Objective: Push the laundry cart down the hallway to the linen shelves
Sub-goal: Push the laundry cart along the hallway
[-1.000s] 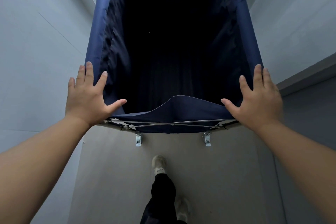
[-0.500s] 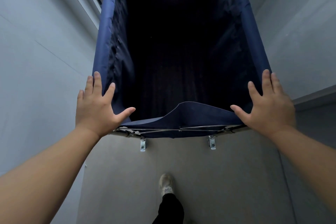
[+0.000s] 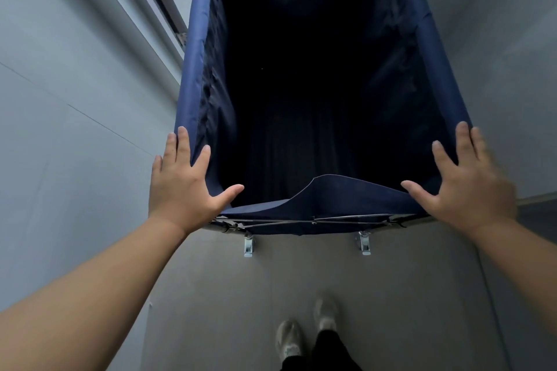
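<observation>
grey walls, floor, pale shoes

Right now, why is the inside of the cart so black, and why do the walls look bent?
Head view: little light reaches deep inside the cart, so its bottom cannot be made out; the wide lens makes the walls lean and the arms look huge; the hands are sharp, with no glare.

No readable text, label, brand, number or sign anywhere. Cart fabric plain blue, unmarked. Walls blank. Floor blank. Shoes show no legible logo.
</observation>
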Motion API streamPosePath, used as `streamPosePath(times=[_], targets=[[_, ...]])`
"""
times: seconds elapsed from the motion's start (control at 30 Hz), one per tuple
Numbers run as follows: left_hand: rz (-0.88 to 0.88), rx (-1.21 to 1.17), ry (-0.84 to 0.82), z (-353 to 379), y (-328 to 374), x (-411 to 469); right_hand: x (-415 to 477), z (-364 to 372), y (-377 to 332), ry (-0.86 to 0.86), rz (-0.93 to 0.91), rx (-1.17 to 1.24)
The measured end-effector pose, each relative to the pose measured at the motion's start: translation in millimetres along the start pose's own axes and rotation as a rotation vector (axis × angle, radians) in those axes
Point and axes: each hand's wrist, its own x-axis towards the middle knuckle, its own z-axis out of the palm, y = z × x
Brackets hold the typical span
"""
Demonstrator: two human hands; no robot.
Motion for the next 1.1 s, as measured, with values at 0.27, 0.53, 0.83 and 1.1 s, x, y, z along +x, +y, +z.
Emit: streamPosePath(times=[0.27, 0.53, 0.83, 1.1], targets=[[-0.003, 0.006, -0.013, 5, -6, 35, 36, 9, -4, 0.000, -0.003, 0.019], [-0.009, 0.036, -0.024, 10, -11, 80, 88, 10, -6, -0.021, -0.020, 0.022], [-0.031, 0.041, -0.008, 8, -16, 149, 165, 9, -6, -0.003, -0.032, 0.047], [-0.057, 0.041, -0.030, 13, -30, 199, 223, 22, -13, 0.043, -0.058, 0.065]])
